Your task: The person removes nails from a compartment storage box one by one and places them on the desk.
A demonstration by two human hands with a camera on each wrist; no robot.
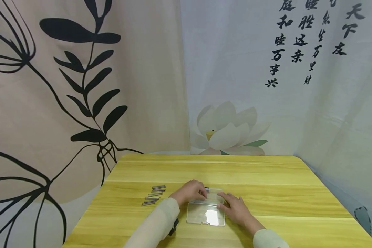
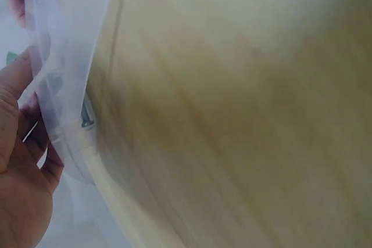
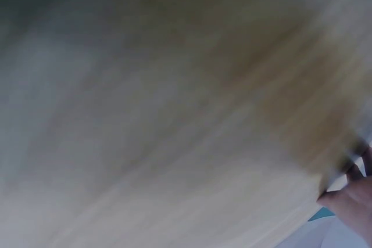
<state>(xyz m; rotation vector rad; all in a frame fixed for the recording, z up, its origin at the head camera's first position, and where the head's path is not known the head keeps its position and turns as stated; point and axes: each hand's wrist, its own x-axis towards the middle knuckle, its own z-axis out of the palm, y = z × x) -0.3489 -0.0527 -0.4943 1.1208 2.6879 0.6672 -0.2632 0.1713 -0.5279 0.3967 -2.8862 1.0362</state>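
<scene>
A clear plastic box (image 1: 206, 213) lies with its lid folded open on the wooden table. My left hand (image 1: 190, 191) reaches over the far part of the box, fingertips bent down at its left side. In the left wrist view, the thumb and fingers of this hand (image 2: 26, 161) are at the box wall (image 2: 70, 56); whether they pinch anything is hidden. A small metal screw (image 2: 87, 114) shows through the clear plastic. My right hand (image 1: 235, 208) holds the box's right side between thumb and fingers. The right wrist view catches only part of this hand (image 3: 351, 198).
Several thin metal screws or nails (image 1: 153, 195) lie in a loose column on the table (image 1: 282, 193), left of the box. A dark band (image 1: 173, 227) sits at the left wrist. Behind the table hangs a printed curtain (image 1: 155, 86).
</scene>
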